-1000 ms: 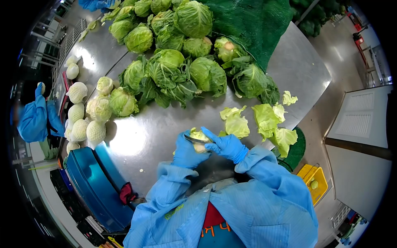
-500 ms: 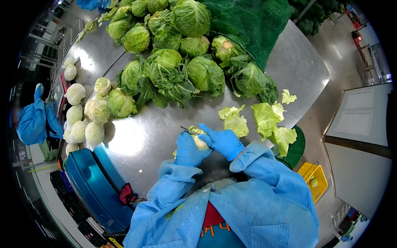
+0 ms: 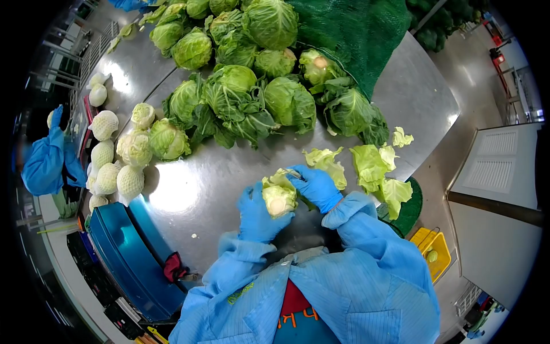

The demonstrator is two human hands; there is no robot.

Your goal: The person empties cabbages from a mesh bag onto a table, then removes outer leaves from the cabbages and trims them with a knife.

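Observation:
My left hand [image 3: 255, 215] cups a small trimmed cabbage [image 3: 279, 200] from its left side, with the pale cut stem end turned toward me. At the cabbage's upper right, the closed fingers of my right hand [image 3: 318, 188] pinch a loose outer leaf [image 3: 281, 176]. A thin dark piece, seemingly of the small knife, shows at these fingertips; the rest of it is hidden. Just beyond my right hand, peeled leaves [image 3: 325, 163] lie on the metal table [image 3: 212, 223], with more leaves [image 3: 368, 166] farther right.
Untrimmed cabbages [image 3: 235, 97] are heaped at the back beside a green mesh sack [image 3: 355, 40]. Several cabbages in white foam nets [image 3: 130, 182] stand at left, near a blue bin [image 3: 123, 246]. A yellow crate [image 3: 435, 252] is at lower right. Another person's blue sleeve [image 3: 46, 163] shows far left.
The cabbage has turned so its stem end now faces me. My right hand has shifted slightly right and up, and the dark blade above my left hand no longer shows there.

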